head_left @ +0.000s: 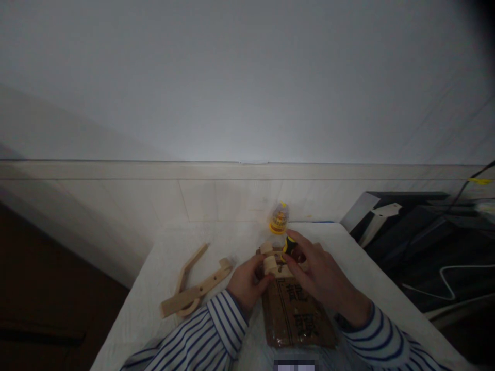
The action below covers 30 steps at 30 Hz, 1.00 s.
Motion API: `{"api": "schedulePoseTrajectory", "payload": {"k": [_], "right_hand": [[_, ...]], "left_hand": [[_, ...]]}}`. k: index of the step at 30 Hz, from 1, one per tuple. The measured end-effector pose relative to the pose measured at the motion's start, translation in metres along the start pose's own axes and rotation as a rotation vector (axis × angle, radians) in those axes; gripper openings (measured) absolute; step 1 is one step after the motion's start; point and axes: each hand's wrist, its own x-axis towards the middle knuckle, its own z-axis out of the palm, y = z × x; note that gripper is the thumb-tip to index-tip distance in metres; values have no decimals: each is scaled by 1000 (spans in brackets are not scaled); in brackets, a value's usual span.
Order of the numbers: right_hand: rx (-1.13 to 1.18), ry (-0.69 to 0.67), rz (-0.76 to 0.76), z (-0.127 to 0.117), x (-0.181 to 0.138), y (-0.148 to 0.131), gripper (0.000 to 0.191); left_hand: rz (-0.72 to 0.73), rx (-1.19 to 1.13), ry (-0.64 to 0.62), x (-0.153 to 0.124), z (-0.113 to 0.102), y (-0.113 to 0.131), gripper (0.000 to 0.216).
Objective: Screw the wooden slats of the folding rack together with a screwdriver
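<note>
My left hand (249, 283) grips the left end of a pale wooden piece (270, 265) with rounded blocks at its end. My right hand (323, 270) pinches a short black-and-yellow screwdriver (288, 247) tilted over that same wooden piece. Its tip is too small and dark to make out, and my right fingers hide the right side of the wood. Under both hands lies a brown wrapped packet (294, 314) with large dark characters. Just beyond the screwdriver stands a clear domed container with a yellow base (278, 221).
To the left on the white-covered table (135, 314) lie a wooden bar with holes (197, 291) and a bent wooden strip (189, 268), overlapping. A white wall rises behind the table. Dark panels (433, 232) and a bent white wire (443, 281) are beyond its right edge.
</note>
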Motion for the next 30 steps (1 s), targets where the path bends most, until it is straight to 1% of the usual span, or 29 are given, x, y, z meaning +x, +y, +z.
{"api": "schedulePoseTrajectory", "payload": {"k": [17,21,25,30], "right_hand": [[12,21,2,1,-1,1,44],[-5,15,34,2,-1,1,47],[-14,18,51,4,-1,2,47],[34,5,70,4,-1,3,46]], "left_hand": [[9,-27,7,0,0,0,41],[-3,-16,5,0,1,0,43],[0,-15,2,0,1,-1,40],[3,-27,4,0,-1,2,37]]}}
